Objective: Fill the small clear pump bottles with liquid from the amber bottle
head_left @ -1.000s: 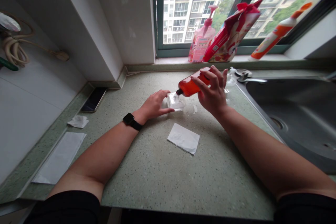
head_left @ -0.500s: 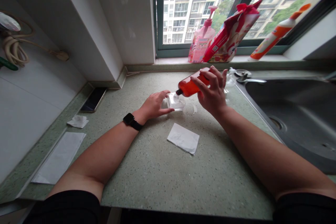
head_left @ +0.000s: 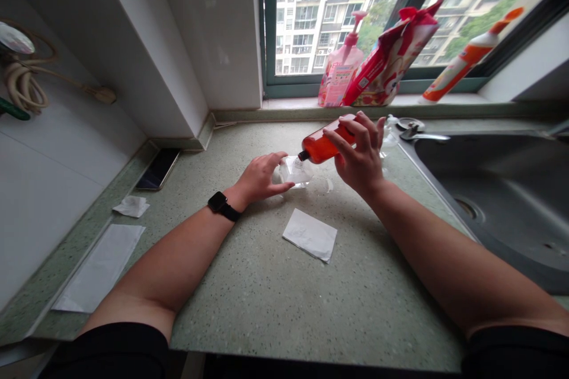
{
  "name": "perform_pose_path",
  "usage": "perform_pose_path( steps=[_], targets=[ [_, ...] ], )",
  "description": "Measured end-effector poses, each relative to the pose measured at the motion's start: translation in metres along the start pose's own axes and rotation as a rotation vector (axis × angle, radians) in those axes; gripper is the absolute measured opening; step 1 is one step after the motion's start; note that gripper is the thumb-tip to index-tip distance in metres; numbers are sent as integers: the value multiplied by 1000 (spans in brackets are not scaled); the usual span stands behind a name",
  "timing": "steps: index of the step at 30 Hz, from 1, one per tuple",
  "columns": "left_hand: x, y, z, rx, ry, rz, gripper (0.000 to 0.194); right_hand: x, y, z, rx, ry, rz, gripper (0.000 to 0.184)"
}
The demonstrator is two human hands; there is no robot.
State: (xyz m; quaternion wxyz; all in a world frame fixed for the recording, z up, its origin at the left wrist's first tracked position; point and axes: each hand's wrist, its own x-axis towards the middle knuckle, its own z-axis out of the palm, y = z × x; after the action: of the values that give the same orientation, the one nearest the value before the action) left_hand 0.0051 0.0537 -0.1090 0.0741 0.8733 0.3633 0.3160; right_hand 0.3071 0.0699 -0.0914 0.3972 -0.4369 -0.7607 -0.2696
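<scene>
My right hand (head_left: 360,154) grips a bottle of red-orange liquid (head_left: 324,147), tilted downward, with its black tip at the neck of a small clear glass bottle (head_left: 296,173). My left hand (head_left: 262,177) holds that clear bottle against the green speckled countertop (head_left: 267,290), its fingers around the near side. The clear bottle now leans a little. I cannot tell whether any liquid is passing between them. A black watch (head_left: 217,202) sits on my left wrist.
A folded white tissue (head_left: 310,235) lies just below my hands, with more paper further left beside a phone (head_left: 159,169). On the right is a steel sink (head_left: 502,201). Glass pieces (head_left: 390,139) stand behind my right hand. A pink pump bottle (head_left: 340,68) and a red pouch (head_left: 391,53) stand on the windowsill.
The clear bottle has tipped slightly under my left hand, which has shifted a little. The red-orange bottle stays at about the same angle in my right hand.
</scene>
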Motion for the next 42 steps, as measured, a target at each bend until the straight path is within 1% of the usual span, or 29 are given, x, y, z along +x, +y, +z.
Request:
perform_pose_path(
  steps=[5, 11, 17, 22, 27, 32, 35, 42],
  targets=[
    [0, 1, -1, 5, 5, -3, 69, 2, 0, -1, -34, -45, 27, 63],
    [1, 2, -2, 2, 4, -7, 69, 3, -1, -3, 8, -36, 35, 61],
    [1, 2, -2, -4, -3, -16, 69, 2, 0, -4, 31, -62, 61, 68],
    [1, 2, -2, -4, -3, -13, 69, 1, 2, -3, 28, -51, 39, 74],
    [1, 2, -2, 3, 1, -13, 69, 1, 4, -1, 61, 1, -11, 75],
    [1, 2, -2, 0, 2, -9, 68, 1, 3, -1, 0, -8, -8, 81],
    [1, 2, -2, 0, 1, -9, 69, 1, 3, -2, 7, 8, -24, 82],
    [0, 2, -2, -4, 6, -3, 68, 1, 6, -3, 51, -47, 2, 84]
  ],
)
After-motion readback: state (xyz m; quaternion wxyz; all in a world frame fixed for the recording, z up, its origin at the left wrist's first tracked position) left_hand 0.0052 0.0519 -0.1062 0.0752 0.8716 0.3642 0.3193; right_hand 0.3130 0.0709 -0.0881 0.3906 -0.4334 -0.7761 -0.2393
